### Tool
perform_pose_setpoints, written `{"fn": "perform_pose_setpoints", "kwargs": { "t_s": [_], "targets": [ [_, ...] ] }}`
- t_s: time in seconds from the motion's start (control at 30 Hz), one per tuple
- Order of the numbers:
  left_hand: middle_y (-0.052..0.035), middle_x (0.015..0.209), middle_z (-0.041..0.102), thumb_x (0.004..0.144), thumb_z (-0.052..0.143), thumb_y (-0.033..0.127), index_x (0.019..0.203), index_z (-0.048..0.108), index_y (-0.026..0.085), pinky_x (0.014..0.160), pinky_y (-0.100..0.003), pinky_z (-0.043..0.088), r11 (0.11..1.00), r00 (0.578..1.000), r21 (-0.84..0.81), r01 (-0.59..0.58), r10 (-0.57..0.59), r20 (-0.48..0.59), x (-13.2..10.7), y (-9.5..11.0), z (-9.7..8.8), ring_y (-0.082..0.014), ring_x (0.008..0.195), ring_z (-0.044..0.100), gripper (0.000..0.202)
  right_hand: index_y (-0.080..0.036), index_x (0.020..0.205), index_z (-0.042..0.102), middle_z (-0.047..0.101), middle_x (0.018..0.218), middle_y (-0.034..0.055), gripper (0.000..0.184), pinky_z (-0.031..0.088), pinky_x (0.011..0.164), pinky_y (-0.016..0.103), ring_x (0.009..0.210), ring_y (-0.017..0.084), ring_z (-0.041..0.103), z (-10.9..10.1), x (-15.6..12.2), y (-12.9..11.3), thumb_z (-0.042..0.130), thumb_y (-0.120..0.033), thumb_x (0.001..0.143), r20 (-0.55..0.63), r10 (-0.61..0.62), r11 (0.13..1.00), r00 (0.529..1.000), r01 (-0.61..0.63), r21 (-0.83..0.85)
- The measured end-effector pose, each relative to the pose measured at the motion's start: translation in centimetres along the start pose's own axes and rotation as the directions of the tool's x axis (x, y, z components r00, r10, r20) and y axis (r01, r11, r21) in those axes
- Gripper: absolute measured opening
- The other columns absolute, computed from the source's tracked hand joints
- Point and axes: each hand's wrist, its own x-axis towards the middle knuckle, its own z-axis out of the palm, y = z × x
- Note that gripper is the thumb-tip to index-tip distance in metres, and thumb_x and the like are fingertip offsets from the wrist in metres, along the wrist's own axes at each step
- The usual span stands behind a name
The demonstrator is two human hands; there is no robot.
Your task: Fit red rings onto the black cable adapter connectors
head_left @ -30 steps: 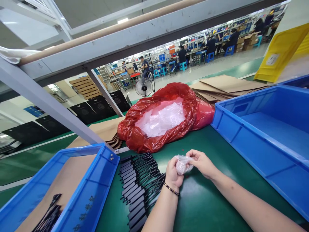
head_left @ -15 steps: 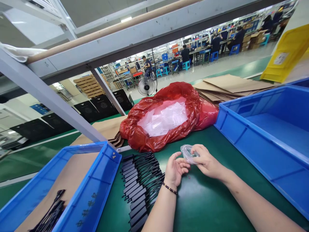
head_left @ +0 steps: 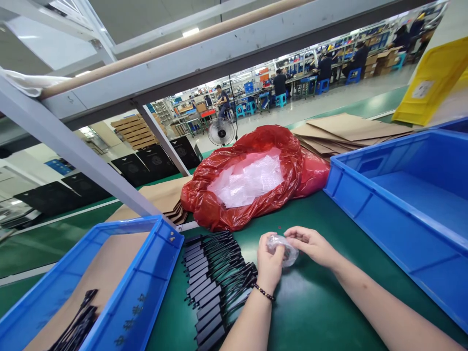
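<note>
Partly behind the hands (head_left: 269,265), an indistinct clear plastic bundle (head_left: 288,253).

Bundle (head_left: 288,253): came slightly nearer me than half a second before | left hand (head_left: 269,263): went from loose, open fingers beside it to thumb and fingers wrapped round it | right hand (head_left: 311,246): went from gripping it to straighter fingers at its edge
</note>
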Motion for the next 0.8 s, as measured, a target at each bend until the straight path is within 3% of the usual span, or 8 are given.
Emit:
{"fn": "perform_pose_setpoints", "kwargs": {
  "t_s": [0.1, 0.2, 0.3, 0.37, 0.5, 0.63, 0.8],
  "targets": [
    [-0.0021, 0.081, 0.061, 0.068, 0.06, 0.027, 0.101, 0.056, 0.016, 0.05, -0.02, 0.045, 0.999, 0.998, -0.006, 0.046, -0.045, 0.051, -0.1, 0.0, 0.0, -0.0079, 0.053, 0.053, 0.035, -0.015, 0.085, 0.058, 0.06, 0.076, 0.0039, 0.037, 0.046, 0.061, 0.028, 0.063, 0.014, 0.054, 0.0, 0.1, -0.3, 0.061, -0.049, 0.072, 0.011, 0.056, 0.998, 0.998, -0.056, 0.032],
    [-0.0069, 0.09, 0.063, 0.07, 0.057, 0.026, 0.096, 0.062, 0.014, 0.053, -0.021, 0.047, 0.996, 1.0, 0.091, -0.015, 0.016, -0.011, 0.2, -0.4, -0.3, -0.0117, 0.064, 0.058, 0.029, -0.016, 0.087, 0.059, 0.06, 0.081, 0.0041, 0.034, 0.045, 0.065, 0.028, 0.069, 0.015, 0.054, 0.3, -0.1, -0.7, 0.063, -0.046, 0.069, 0.025, 0.009, 1.0, 1.0, -0.009, -0.005],
    [-0.0093, 0.109, 0.06, 0.067, 0.054, 0.017, 0.094, 0.067, 0.017, 0.076, -0.028, 0.05, 0.96, 0.985, 0.218, -0.173, 0.171, 0.027, 0.2, -0.7, -0.6, -0.019, 0.096, 0.058, 0.03, -0.016, 0.081, 0.058, 0.057, 0.074, 0.0018, 0.025, 0.042, 0.062, 0.026, 0.066, 0.013, 0.05, 0.8, -0.2, -0.6, 0.064, -0.037, 0.068, 0.084, 0.013, 0.998, 0.996, -0.009, -0.054],
    [-0.0084, 0.113, 0.059, 0.067, 0.05, 0.011, 0.096, 0.067, 0.018, 0.091, -0.033, 0.044, 0.929, 0.966, 0.268, -0.256, 0.237, 0.099, 0.0, -0.7, -0.6, -0.0197, 0.106, 0.054, 0.034, -0.016, 0.071, 0.052, 0.051, 0.064, -0.0016, 0.02, 0.038, 0.055, 0.023, 0.059, 0.011, 0.045, 1.2, -0.2, -0.2, 0.062, -0.033, 0.068, 0.096, 0.035, 0.999, 0.995, -0.031, -0.042],
    [-0.0064, 0.094, 0.064, 0.07, 0.041, 0.007, 0.092, 0.066, 0.018, 0.086, -0.033, 0.045, 0.893, 0.947, 0.333, -0.302, 0.242, 0.211, -0.3, -0.5, -0.4, -0.0175, 0.092, 0.057, 0.035, -0.019, 0.06, 0.039, 0.038, 0.057, -0.0056, 0.016, 0.03, 0.049, 0.021, 0.053, 0.009, 0.036, 1.4, 0.0, 0.4, 0.054, -0.024, 0.063, -0.045, -0.026, 0.993, 0.999, 0.021, -0.115],
    [-0.0048, 0.083, 0.062, 0.063, 0.036, 0.001, 0.082, 0.061, 0.017, 0.078, -0.03, 0.043, 0.873, 0.967, 0.415, -0.255, 0.221, 0.13, 0.0, -0.3, -0.5, -0.0168, 0.083, 0.055, 0.036, -0.019, 0.063, 0.044, 0.042, 0.06, -0.0046, 0.005, 0.032, 0.051, 0.022, 0.055, 0.009, 0.038, 1.2, 0.0, 0.3, 0.048, -0.021, 0.062, -0.249, -0.11, 0.975, 0.962, 0.055, -0.216],
    [-0.0048, 0.085, 0.057, 0.058, 0.038, -0.002, 0.082, 0.061, 0.018, 0.081, -0.03, 0.042, 0.889, 0.966, 0.386, -0.247, 0.256, 0.029, 0.1, -0.1, -0.6, -0.0171, 0.085, 0.053, 0.038, -0.021, 0.064, 0.039, 0.037, 0.052, -0.0067, 0.007, 0.028, 0.046, 0.021, 0.048, 0.009, 0.035, 0.7, 0.1, 0.8, 0.046, -0.022, 0.062, -0.211, -0.047, 0.988, 0.976, 0.015, -0.152]
  ]
}}
